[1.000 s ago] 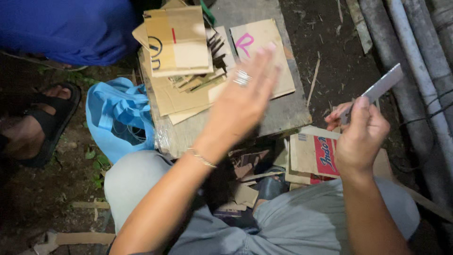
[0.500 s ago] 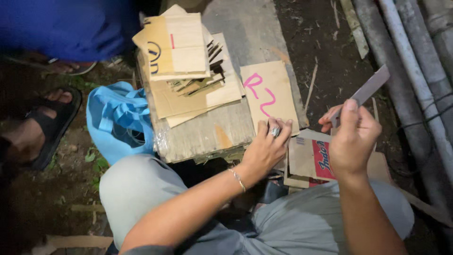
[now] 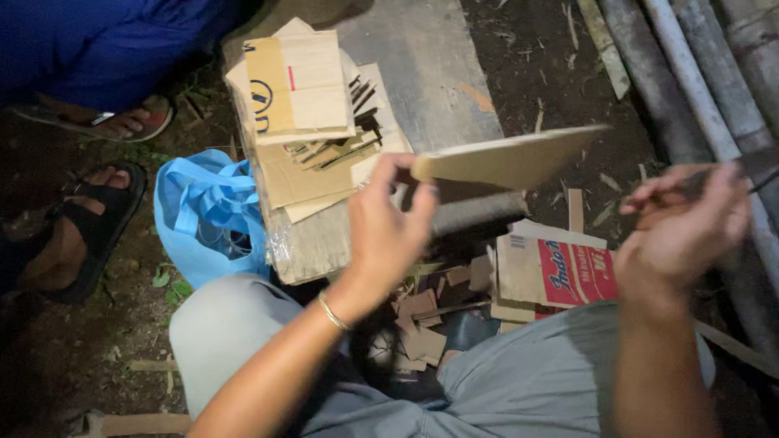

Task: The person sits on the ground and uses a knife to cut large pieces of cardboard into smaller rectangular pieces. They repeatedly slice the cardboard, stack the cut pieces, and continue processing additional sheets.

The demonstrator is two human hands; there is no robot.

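Note:
My left hand [image 3: 388,221] grips one edge of a flat tan cardboard piece [image 3: 511,158] and holds it lifted, tilted so I see it almost edge-on. It hovers above the near end of a grey slab [image 3: 430,65]. My right hand [image 3: 680,231] is raised at the right, fingers curled around a thin dark blade-like tool [image 3: 756,169] that is blurred. A stack of cut cardboard pieces [image 3: 299,97] lies on the slab's left part, just left of my left hand.
A blue plastic bag [image 3: 207,215] lies left of the slab. Another person's sandalled feet [image 3: 89,231] and blue garment [image 3: 105,49] are at the far left. Cardboard with red print [image 3: 560,272] and small scraps [image 3: 422,324] lie between my knees. Grey pipes [image 3: 706,81] run along the right.
My left hand came back from the stack, took the cardboard piece with pink marks off the slab and lifted it, turning it flat. My right hand dropped lower with its tool.

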